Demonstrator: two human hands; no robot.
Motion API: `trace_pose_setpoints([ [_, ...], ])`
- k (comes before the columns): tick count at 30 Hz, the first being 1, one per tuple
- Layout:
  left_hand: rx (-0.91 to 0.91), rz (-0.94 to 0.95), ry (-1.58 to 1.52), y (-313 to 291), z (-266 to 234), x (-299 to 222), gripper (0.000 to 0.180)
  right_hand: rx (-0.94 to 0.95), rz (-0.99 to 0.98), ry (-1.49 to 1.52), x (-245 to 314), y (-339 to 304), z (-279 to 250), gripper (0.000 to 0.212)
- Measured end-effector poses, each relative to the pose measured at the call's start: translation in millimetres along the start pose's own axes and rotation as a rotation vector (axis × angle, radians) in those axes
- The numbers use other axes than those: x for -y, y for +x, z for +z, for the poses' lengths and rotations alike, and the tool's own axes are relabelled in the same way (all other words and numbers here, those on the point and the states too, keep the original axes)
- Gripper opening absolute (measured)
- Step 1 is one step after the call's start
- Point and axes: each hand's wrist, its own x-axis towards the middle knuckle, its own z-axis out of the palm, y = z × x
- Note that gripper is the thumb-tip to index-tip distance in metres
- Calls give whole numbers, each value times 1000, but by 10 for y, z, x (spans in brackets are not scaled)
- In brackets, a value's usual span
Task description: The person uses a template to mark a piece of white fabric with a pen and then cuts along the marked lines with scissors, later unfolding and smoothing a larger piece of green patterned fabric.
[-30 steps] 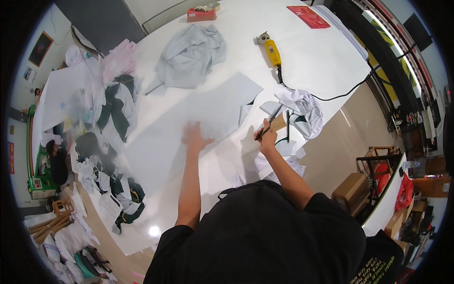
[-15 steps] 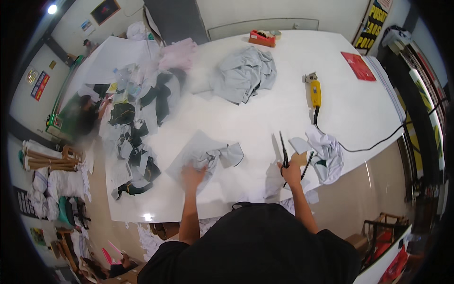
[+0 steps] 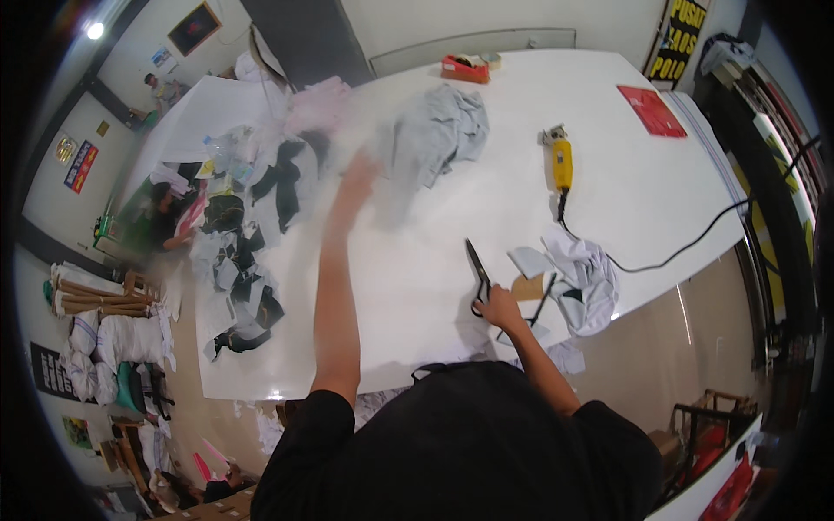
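Observation:
My left arm reaches far across the white table (image 3: 417, 286), and my left hand (image 3: 359, 169) is smeared by motion. Right beside it lies a crumpled heap of grey fabric (image 3: 445, 130), whose near left part is blurred too; whether my fingers touch it I cannot tell. Closer to me, my right hand (image 3: 501, 307) is closed round the handles of black scissors (image 3: 476, 265), with the blades pointing away from me. Just right of that hand are a brown piece (image 3: 527, 287), small grey cloth pieces (image 3: 527, 260) and a bunched white cloth (image 3: 595, 291).
A yellow corded cutter (image 3: 562, 165) lies at right, its black cable (image 3: 665, 267) crossing the table edge. A red tape dispenser (image 3: 466, 69) and a red packet (image 3: 651, 111) sit farther back. Dark and grey scraps (image 3: 248, 295) cover the left side, where another person (image 3: 162, 213) is.
My left hand has swung from the near fabric piece to the far heap; that piece is gone from its near spot. The scissors and right hand have shifted slightly left.

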Motion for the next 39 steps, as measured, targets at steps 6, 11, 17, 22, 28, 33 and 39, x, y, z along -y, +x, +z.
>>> trace_pose_setpoints([
  [6, 155, -405, 18, -562, 520, 694, 64, 20, -241, 54, 174, 116, 187, 28],
  [11, -26, -102, 929, -2377, 958, 1661, 49, -157, -331, 226, -52, -54, 100, 31],
  [17, -338, -245, 897, -3467, 1174, 1322, 49, -264, 100, -65, -511, -330, -608, 28],
  [22, -460, -197, 1040, -3261, 1316, 1240, 43, -198, 247, -109, -993, -163, -731, 37],
  [28, -447, -250, 988, -3167, 1261, 1264, 45, -355, 69, -140, -931, 23, -689, 32],
  [33, 58, -110, 769, -3175, 1514, 930, 45, -321, 115, -312, -497, -98, -434, 32],
  [39, 492, -258, 568, -2896, 1507, 834, 38, -390, -55, -261, -348, -244, -204, 32],
])
